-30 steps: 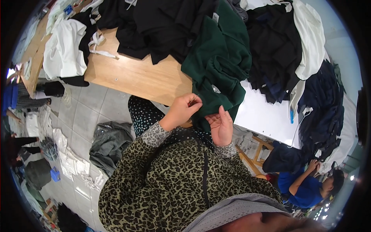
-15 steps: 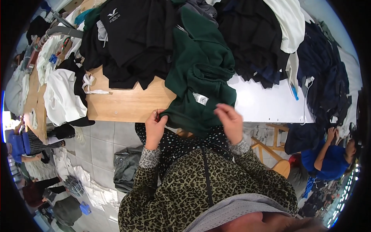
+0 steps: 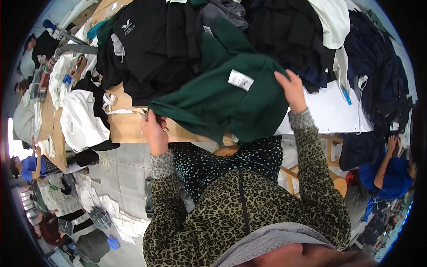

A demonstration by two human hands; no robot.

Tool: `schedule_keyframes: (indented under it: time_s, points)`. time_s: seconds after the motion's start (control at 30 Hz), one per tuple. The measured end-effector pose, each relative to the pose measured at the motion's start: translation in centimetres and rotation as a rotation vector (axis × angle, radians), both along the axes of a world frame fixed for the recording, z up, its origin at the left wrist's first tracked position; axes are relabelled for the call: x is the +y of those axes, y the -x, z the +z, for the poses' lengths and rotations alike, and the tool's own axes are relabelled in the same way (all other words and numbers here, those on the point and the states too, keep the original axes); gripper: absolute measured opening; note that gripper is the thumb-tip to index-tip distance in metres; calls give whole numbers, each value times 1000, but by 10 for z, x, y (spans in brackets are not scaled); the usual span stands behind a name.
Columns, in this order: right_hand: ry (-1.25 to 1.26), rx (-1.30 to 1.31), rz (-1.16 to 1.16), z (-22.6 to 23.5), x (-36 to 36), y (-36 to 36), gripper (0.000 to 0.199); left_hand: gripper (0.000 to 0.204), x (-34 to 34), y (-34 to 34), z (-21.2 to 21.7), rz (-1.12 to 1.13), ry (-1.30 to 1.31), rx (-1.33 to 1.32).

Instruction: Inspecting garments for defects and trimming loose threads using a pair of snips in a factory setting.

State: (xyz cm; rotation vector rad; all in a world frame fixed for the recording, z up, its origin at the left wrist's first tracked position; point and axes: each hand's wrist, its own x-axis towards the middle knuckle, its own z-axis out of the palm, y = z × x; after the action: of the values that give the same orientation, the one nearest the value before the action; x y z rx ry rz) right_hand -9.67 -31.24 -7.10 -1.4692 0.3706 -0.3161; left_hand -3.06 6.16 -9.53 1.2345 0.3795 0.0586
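Observation:
A dark green knit garment is spread between my hands over the table's front edge, its far end lying on the piled clothes. A white label shows on its upper face. My left hand is closed on the garment's left corner. A small dark metal tool, its kind unclear, pokes out from those same fingers. At the right edge of the cloth, my right hand grips the fabric between thumb and fingers.
Black garments are heaped behind on the wooden table, with navy ones at the right. White cloth lies at the left. A wooden stool stands on the right. Co-workers sit at both sides, one in blue.
Both hands have moved apart and away from me, the left one leftward, the right one rightward. The green garment, bunched before, is now stretched wide, and its label has shifted farther away.

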Motion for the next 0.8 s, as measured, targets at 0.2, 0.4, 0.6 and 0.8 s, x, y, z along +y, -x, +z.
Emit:
schedule_keyframes:
  time_s: [0.2, 0.4, 0.6, 0.8]
  points:
    - [861, 73, -189, -40, -27, -48, 38, 20, 8, -60, -38, -118, -329, -6]
    - [871, 197, -225, -81, -36, -33, 42, 27, -23, 0, -25, -167, -992, -579]
    - [764, -215, -320, -66, -14, -11, 39, 40, -72, 38, -19, -835, -1229, -825]
    - [717, -45, -113, -64, -44, 34, 26, 22, -54, 20, -16, -825, -858, -730]
